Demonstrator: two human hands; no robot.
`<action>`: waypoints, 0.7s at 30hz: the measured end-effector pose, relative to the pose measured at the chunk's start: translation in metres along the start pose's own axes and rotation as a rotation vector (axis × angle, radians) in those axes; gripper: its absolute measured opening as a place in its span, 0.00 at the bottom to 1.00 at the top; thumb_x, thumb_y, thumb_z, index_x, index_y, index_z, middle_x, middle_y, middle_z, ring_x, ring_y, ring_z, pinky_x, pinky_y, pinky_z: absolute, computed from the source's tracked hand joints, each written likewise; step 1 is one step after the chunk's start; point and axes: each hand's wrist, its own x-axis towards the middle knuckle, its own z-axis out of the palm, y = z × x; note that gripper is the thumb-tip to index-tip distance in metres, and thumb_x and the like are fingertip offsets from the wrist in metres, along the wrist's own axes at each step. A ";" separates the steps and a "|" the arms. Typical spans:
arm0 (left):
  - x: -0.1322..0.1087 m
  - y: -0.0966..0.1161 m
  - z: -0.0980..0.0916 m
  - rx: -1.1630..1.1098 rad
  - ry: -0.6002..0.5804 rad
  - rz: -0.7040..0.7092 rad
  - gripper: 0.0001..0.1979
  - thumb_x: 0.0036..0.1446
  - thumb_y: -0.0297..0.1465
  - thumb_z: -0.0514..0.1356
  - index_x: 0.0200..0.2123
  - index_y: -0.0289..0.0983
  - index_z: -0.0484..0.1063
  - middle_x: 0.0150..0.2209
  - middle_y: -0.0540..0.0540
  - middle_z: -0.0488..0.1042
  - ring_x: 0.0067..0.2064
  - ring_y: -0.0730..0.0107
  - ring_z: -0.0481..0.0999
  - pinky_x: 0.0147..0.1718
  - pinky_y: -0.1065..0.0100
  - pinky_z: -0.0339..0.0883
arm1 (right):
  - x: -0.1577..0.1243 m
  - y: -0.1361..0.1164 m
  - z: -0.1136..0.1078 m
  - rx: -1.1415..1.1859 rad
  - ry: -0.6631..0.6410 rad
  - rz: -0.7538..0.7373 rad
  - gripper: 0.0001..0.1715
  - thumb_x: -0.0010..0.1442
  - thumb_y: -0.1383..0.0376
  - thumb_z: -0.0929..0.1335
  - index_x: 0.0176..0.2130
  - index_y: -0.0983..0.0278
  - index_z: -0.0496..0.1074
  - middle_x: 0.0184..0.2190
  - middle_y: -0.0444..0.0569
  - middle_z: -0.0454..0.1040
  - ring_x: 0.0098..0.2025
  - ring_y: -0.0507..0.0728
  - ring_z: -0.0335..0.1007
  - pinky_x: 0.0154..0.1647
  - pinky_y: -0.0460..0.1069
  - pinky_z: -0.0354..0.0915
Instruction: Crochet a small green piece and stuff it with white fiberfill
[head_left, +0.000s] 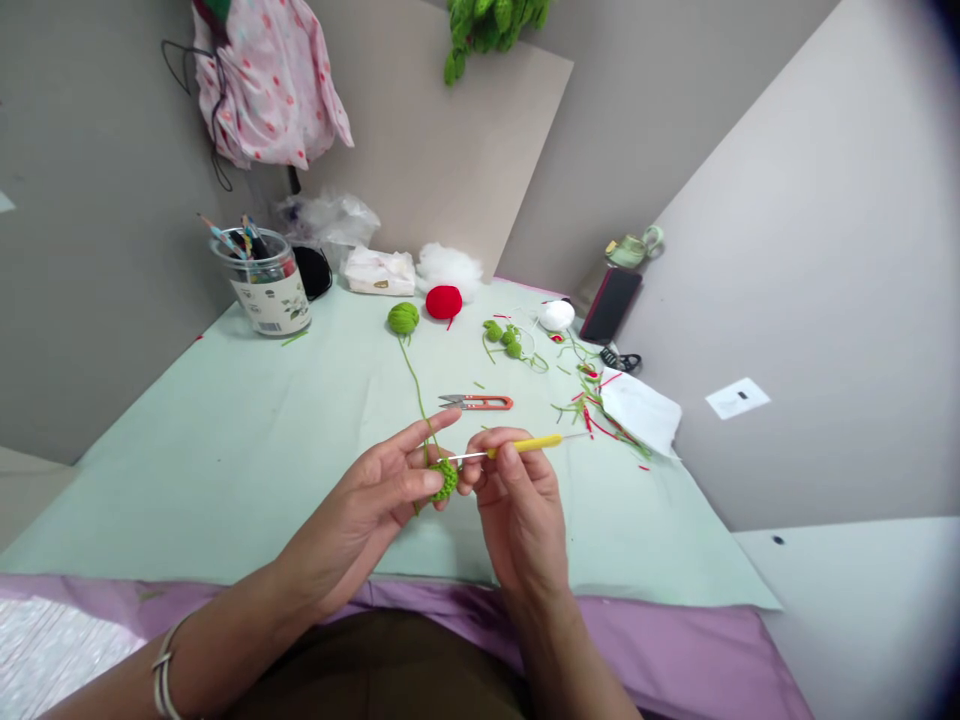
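Observation:
Between the thumb and fingers of my left hand (390, 480) is a small green crochet piece (445, 481). A green strand of yarn (414, 378) runs from the green yarn ball (403, 318) down past my raised left index finger to the piece. My right hand (521, 490) is closed in a pinch around the yellow handle of a crochet hook (534, 444). The hook's thin metal shaft points left, its tip at the upper edge of the green piece. Whether the tip sits inside a stitch is too small to tell.
Orange thread snips (487, 402) lie just beyond my hands. Farther back are a red yarn ball (444, 301), white stuffing (448, 268), a white ball (556, 316) and small green crocheted pieces (504, 338). A jar of pens (271, 303) stands left; yarn scraps, white paper (641, 410) and a phone (611, 304) are right.

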 end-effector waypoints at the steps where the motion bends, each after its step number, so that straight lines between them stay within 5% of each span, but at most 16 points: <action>1: 0.000 0.000 -0.001 -0.006 0.001 -0.007 0.33 0.60 0.32 0.70 0.68 0.40 0.72 0.41 0.46 0.81 0.47 0.62 0.75 0.55 0.59 0.61 | 0.000 0.000 0.000 -0.010 0.006 -0.002 0.08 0.65 0.57 0.77 0.37 0.58 0.84 0.29 0.44 0.78 0.27 0.50 0.71 0.31 0.46 0.74; 12: 0.002 0.003 -0.007 -0.068 -0.025 -0.046 0.28 0.54 0.30 0.72 0.60 0.39 0.81 0.36 0.49 0.74 0.37 0.71 0.66 0.42 0.68 0.64 | -0.002 -0.005 -0.009 -0.135 0.042 -0.084 0.08 0.65 0.58 0.76 0.36 0.59 0.83 0.30 0.45 0.77 0.29 0.52 0.72 0.31 0.48 0.72; 21: 0.001 -0.007 0.000 0.279 0.061 0.166 0.23 0.60 0.31 0.71 0.59 0.48 0.81 0.38 0.50 0.76 0.45 0.64 0.74 0.54 0.61 0.66 | -0.007 0.004 -0.009 -0.263 -0.023 -0.169 0.09 0.68 0.57 0.74 0.38 0.59 0.83 0.35 0.47 0.78 0.34 0.54 0.73 0.37 0.50 0.70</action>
